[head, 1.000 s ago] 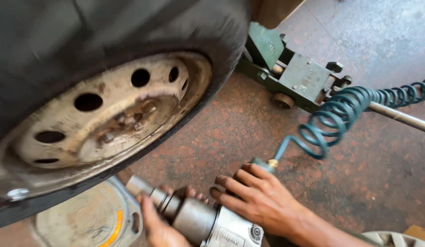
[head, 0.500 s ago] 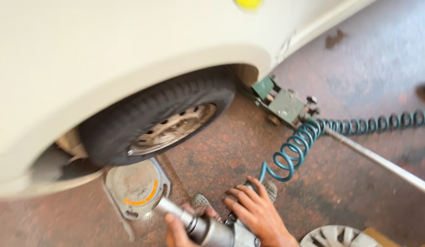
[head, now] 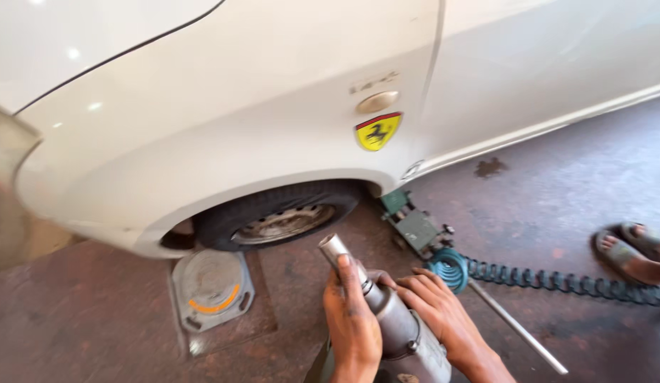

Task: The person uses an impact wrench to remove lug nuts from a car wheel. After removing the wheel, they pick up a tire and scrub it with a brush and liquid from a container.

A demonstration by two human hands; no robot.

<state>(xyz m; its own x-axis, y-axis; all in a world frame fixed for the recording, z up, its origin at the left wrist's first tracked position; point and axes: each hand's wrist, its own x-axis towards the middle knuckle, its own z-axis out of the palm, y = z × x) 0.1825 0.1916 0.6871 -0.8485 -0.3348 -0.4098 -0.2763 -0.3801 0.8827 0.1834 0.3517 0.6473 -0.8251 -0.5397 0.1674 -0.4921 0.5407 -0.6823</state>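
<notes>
My left hand [head: 352, 320] grips the front barrel of a grey metal impact wrench [head: 388, 316], just behind its socket tip [head: 334, 246]. My right hand [head: 441, 313] holds the wrench body from the right side. The tool points up and left toward the front wheel [head: 280, 215] of a white car [head: 223, 113]; the socket hangs in the air, apart from the wheel. A coiled teal air hose [head: 536, 278] runs from near my right hand off to the right.
A green floor jack [head: 413, 225] sits under the car sill, its long metal handle [head: 518, 328] lying across the reddish floor. A round grey plate with an orange arc [head: 211, 287] lies below the wheel. Another person's sandalled foot [head: 631, 252] is at the right edge.
The view has pulled back and up from the wheel, which now looks small under the car body. Both hands have lifted the wrench higher, and its socket points upward.
</notes>
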